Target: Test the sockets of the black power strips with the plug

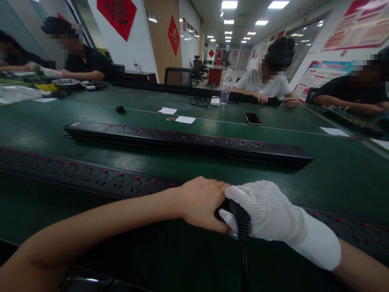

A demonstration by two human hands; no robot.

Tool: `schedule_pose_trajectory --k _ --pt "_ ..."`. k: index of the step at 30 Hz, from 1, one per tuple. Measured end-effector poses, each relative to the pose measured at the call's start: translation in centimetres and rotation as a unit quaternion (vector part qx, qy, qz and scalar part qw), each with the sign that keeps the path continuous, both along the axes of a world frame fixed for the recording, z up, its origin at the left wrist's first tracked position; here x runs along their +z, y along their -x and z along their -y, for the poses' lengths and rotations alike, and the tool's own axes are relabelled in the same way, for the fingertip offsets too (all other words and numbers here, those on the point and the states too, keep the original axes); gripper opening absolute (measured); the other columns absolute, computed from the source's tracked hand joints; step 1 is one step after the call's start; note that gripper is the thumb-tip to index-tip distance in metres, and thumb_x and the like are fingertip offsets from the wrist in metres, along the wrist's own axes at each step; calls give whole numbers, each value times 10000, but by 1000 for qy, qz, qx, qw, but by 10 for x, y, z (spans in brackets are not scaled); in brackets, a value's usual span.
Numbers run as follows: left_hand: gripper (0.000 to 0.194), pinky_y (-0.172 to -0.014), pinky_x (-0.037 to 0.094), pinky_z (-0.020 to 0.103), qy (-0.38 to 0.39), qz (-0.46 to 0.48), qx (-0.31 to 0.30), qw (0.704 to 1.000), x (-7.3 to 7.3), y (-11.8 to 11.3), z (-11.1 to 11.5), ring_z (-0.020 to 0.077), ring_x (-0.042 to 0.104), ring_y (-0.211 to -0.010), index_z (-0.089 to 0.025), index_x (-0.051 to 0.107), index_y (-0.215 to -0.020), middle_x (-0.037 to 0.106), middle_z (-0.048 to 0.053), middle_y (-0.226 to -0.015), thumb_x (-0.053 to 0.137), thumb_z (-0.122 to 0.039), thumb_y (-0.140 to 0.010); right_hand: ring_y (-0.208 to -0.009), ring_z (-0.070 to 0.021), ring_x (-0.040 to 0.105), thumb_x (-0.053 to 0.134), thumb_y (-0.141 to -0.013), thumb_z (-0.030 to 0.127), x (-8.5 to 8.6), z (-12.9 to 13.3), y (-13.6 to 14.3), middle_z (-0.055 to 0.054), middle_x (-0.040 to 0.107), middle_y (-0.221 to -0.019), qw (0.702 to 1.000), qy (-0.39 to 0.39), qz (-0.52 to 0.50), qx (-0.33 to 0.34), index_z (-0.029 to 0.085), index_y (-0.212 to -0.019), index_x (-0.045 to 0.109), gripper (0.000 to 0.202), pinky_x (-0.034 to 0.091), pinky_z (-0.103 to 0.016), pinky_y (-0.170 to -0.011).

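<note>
- Long, lamp-lit office ahead of us, with a green desk (pixel 343 174) stretching right up to where we sit.
- Close to us, just over the desk, is a black cord plug (pixel 241 217), its cord (pixel 244 259) dropping toward the lower edge of view.
- Our hands meet around it: the gloved right hand (pixel 261 209) pinches the plug between thumb and fingers, while the bare left hand (pixel 205 202) curls, pressed against the right, over a black piece (pixel 220 209).
- Whether plug and black piece are joined we cannot tell; our fingers cover the meeting point. We judge this handling to be midway, since both hands are closed on it.
- Behind our hands lies the near power strip (pixel 91 176). Its red buttons (pixel 105 171) and sockets look fitted already, so we judge that part done; no plug shows in the sockets in view.
- Beyond it rests the far power strip (pixel 182 142), likewise fitted with sockets, and untouched by us.
- Farther out we see paper slips (pixel 185 119), a phone (pixel 253 119) and a water bottle (pixel 225 89).
- Across the desk a co-worker in white (pixel 258 85) has both hands at a long black bar (pixel 243 96).
</note>
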State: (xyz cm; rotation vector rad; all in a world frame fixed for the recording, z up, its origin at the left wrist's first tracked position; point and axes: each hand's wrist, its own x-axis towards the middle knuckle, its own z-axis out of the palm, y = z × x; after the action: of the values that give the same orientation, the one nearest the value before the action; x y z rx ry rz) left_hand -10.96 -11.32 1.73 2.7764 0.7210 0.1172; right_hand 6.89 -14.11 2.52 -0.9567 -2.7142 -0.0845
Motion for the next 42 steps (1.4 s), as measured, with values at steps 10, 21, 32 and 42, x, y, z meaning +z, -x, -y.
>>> schedule_pose_trajectory --k 10,21,32,42 --pt "546 -709 477 330 -7 13 -2 1000 -2 0 1 224 592 -826 -171 499 -954 599 54 -948 513 -638 -671 -519 -109 518 455 -817 439 -2 1 -1 -26 602 -638 1000 -20 -2 3 161 -801 558 297 326 -226 -489" --pt "529 -749 461 327 13 3 5 1000 2 0 1 220 589 -862 -170 505 -988 602 62 -977 521 -601 -682 -513 -116 519 447 -823 431 -1 2 0 -25 598 -622 1000 -18 -11 5 158 -791 557 296 318 -238 -485" --pt "556 -764 466 344 21 -8 3 1000 2 0 1 231 588 -881 -172 501 -1021 598 74 -1006 507 -617 -688 -593 -129 560 444 -817 455 -1 1 -3 -35 619 -699 1000 24 -5 3 158 -864 551 320 376 -245 -556" --pt "548 -767 471 343 7 5 1 1000 -2 0 1 231 587 -876 -171 500 -998 600 61 -980 509 -619 -684 -565 -125 551 438 -822 444 -1 2 -3 -30 616 -663 1000 1 -5 5 161 -833 540 302 364 -233 -534"
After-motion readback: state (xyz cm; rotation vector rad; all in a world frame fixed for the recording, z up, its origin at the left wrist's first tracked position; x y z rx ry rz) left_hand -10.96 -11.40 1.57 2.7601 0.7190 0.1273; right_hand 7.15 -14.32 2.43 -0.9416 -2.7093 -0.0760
